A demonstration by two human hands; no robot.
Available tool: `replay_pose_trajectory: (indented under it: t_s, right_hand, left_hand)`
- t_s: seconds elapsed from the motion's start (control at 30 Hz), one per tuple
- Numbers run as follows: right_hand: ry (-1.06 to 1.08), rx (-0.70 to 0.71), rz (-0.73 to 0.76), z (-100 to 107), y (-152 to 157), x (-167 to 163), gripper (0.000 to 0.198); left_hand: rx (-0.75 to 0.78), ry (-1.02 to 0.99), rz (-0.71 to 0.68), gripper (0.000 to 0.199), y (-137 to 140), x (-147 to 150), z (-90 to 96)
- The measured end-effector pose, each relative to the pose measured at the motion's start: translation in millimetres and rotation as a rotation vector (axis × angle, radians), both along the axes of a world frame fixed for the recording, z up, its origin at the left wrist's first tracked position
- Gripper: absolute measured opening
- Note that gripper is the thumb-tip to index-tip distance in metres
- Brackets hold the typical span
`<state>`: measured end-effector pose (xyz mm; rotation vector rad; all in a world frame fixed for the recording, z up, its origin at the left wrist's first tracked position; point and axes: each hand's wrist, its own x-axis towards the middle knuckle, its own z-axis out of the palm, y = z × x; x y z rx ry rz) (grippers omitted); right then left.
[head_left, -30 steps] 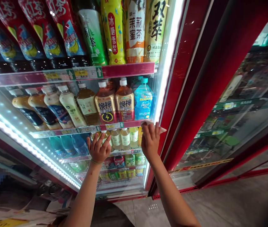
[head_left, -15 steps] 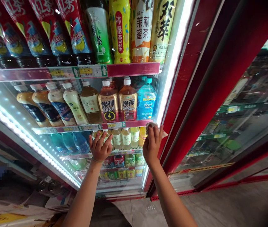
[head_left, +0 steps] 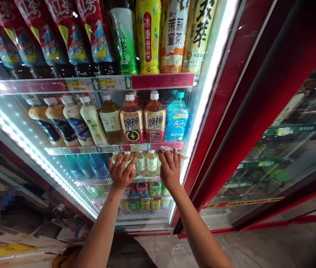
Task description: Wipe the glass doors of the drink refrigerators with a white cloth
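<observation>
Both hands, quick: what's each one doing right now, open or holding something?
Left hand: open, nothing visibly held.
Right hand: holding a pale cloth.

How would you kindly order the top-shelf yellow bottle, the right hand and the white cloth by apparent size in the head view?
1. Yellow bottle
2. Right hand
3. White cloth, partly hidden by fingers

Shop | lit cooler (head_left: 222, 93), rows of drink bottles (head_left: 131, 123) | price tags (head_left: 107, 82) on shelf edges (head_left: 163, 80) | stocked cabinet (head_left: 284, 131) at right

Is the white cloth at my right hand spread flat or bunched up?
Bunched, it seems: the white cloth looks creased above the right hand, one end poking out; the rest is hidden.
</observation>
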<state>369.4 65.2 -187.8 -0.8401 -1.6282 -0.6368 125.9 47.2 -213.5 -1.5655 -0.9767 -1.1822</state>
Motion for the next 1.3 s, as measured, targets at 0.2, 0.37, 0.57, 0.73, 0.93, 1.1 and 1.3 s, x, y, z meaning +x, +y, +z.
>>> replay_pose_trajectory:
  t_s: [0.2, 0.37, 0.57, 0.73, 0.93, 1.1, 1.3]
  right_hand:
    - [0.241, 0.037, -0.102, 13, 9, 24, 0.076]
    - [-0.05, 0.04, -0.049, 20, 8, 20, 0.078]
    - [0.123, 0.046, -0.153, 57, 17, 42, 0.079]
    - [-0.091, 0.063, -0.093, 57, 14, 37, 0.08]
    - [0.155, 0.131, -0.159, 87, 28, 62, 0.076]
    - [-0.05, 0.061, -0.132, 86, 25, 55, 0.079]
    - [0.159, 0.107, -0.174, 132, 36, 58, 0.074]
  left_hand:
    - [-0.023, -0.002, 0.0, 0.049, 1, -2, -1.8]
    - [0.046, 0.03, 0.009, 0.048, -1, 2, 7.3]
    - [0.02, 0.021, 0.017, 0.049, -10, 10, 14.8]
    - [-0.008, -0.044, 0.091, 0.056, -18, 38, 41.2]
    - [-0.067, -0.043, 0.048, 0.067, -18, 60, 92.2]
    - [-0.136, -0.058, -0.039, 0.072, -14, 63, 103.6]
    - [-0.15, -0.076, -0.004, 0.071, -19, 59, 97.6]
